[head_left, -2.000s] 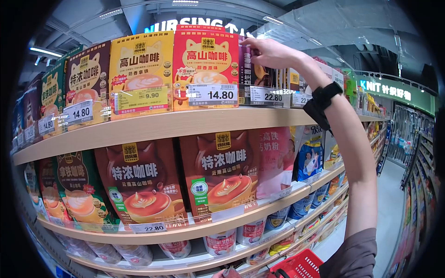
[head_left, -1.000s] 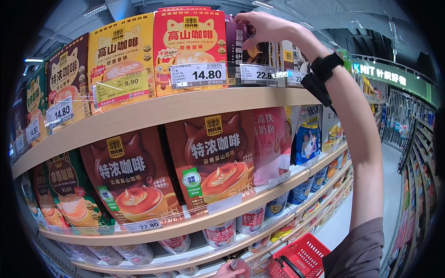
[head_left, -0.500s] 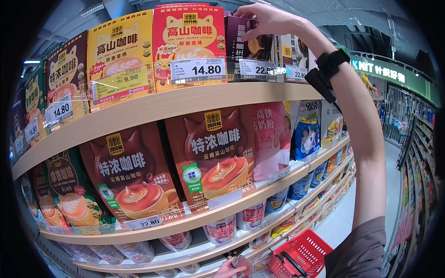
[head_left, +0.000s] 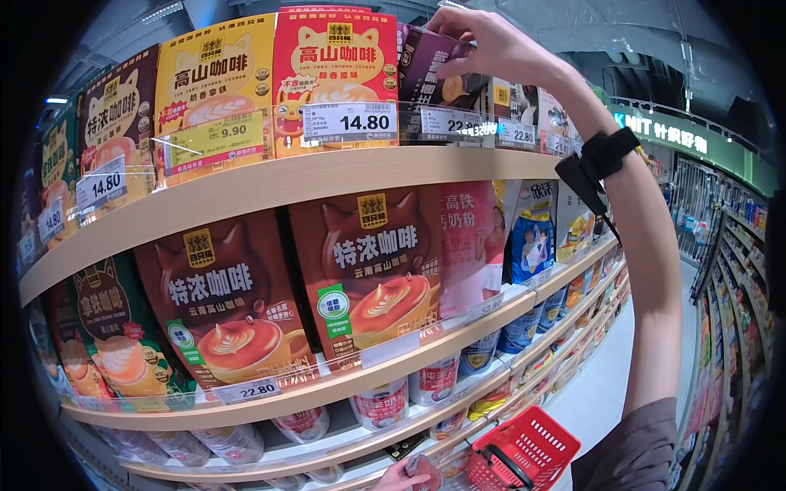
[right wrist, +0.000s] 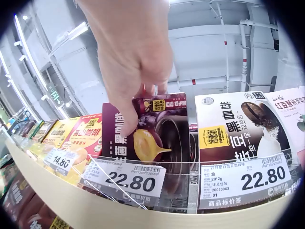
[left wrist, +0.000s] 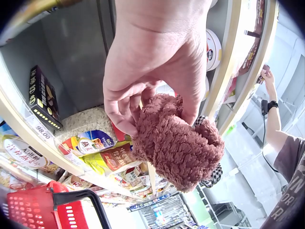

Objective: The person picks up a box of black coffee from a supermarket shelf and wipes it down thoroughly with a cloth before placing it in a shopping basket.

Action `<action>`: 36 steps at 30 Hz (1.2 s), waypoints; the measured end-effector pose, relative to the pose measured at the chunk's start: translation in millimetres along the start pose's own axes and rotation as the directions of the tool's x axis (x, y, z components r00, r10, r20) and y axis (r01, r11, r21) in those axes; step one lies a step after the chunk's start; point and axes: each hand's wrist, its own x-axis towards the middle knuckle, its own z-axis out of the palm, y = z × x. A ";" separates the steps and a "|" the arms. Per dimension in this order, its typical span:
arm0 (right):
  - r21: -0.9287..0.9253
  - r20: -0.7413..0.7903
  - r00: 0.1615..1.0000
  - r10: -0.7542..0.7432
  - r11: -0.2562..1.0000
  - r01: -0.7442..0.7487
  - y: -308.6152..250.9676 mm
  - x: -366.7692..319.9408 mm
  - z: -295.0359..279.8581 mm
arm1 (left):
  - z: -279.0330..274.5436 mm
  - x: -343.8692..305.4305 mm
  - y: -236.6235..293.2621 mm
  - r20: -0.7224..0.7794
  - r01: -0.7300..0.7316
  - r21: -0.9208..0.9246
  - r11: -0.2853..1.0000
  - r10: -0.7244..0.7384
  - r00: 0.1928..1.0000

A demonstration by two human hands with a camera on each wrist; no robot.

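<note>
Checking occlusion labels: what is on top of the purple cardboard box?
The right hand holds the box from above, thumb on its near side; the surface beneath this grip is covered.

L hand grips fuzzy brownish-pink item

L hand (left wrist: 155, 67) pinches fuzzy item (left wrist: 183, 148) betw. thumb & fingers, w/ checked fabric (left wrist: 213, 176) showing at its edge. Black box (left wrist: 44, 98) stands tilted in pic on shelf (left wrist: 66, 164), near 98.00 price tag (left wrist: 42, 132). Yellow bag (left wrist: 112, 160) just beside item. Red basket (left wrist: 33, 210) w/ black handle (left wrist: 86, 194) at btm L of view. R hand (left wrist: 267, 74) up at upper R, black wristband (left wrist: 272, 105) on that arm; dk sleeve (left wrist: 288, 155) below.
</note>
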 end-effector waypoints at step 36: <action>0.879 0.136 0.467 0.874 0.111 -0.463 -133.6 -371.1 123.8 | 28.4 34.3 27.0 -0.060 0.091 -0.329 0.940 -0.117 0.991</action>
